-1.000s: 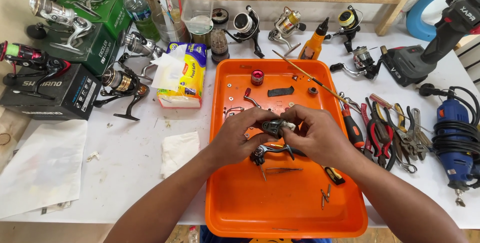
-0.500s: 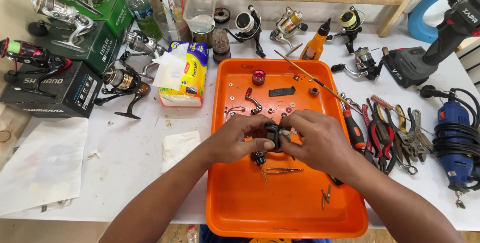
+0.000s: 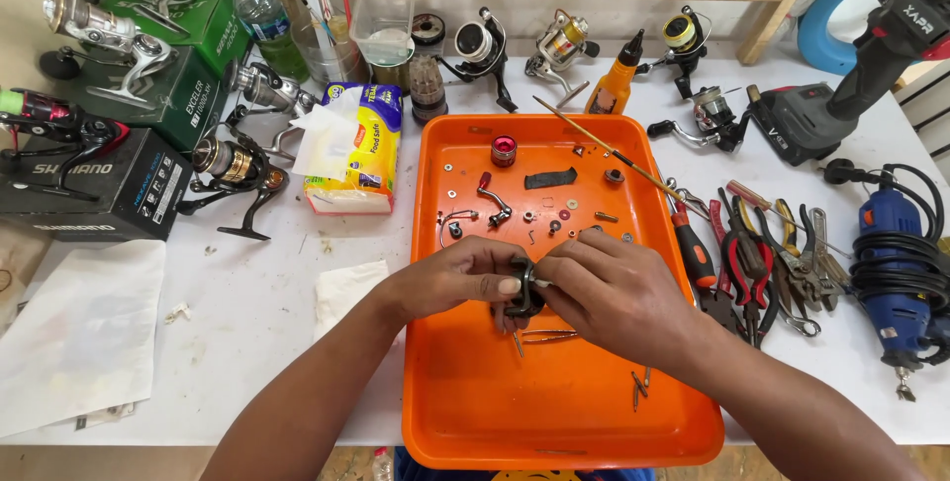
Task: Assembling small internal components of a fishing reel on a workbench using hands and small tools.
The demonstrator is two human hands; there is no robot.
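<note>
- Both hands meet over the middle of the orange tray (image 3: 475, 422), and pinched between them is a small dark reel part (image 3: 522, 290), ring-shaped, held just above the tray floor.
- The left hand (image 3: 460, 278) comes in from the near left, fingers curled tight, thumb and fingertips clamped on the left side of the part.
- The right hand (image 3: 609, 288) comes in from the near right, fingers bunched narrow on the part's right side; a small pale tip shows between the fingertips, too small to identify.
- Just beneath the hands, thin metal tweezers (image 3: 549, 336) lie flat on the tray.
- Near the right of the tray, a few loose screws (image 3: 640, 385) sit well apart from the hands.
- On the far half of the tray: a red knob (image 3: 504, 150), a black flat strip (image 3: 549, 178), a bent handle arm (image 3: 494, 201) and scattered washers.
- A thin wooden brush (image 3: 604, 149) lies slanted across the tray's far right rim.
- Right of the tray, pliers with red grips (image 3: 747, 268) lie in a heap of hand tools, and a blue rotary tool (image 3: 891, 263) sits beyond them.
- Left of the tray, a white cloth (image 3: 346, 288) lies on the table, with a yellow tissue pack (image 3: 356, 149) further back.
- An orange oil bottle (image 3: 614, 85) stands upright at the far edge, among several spinning reels.
</note>
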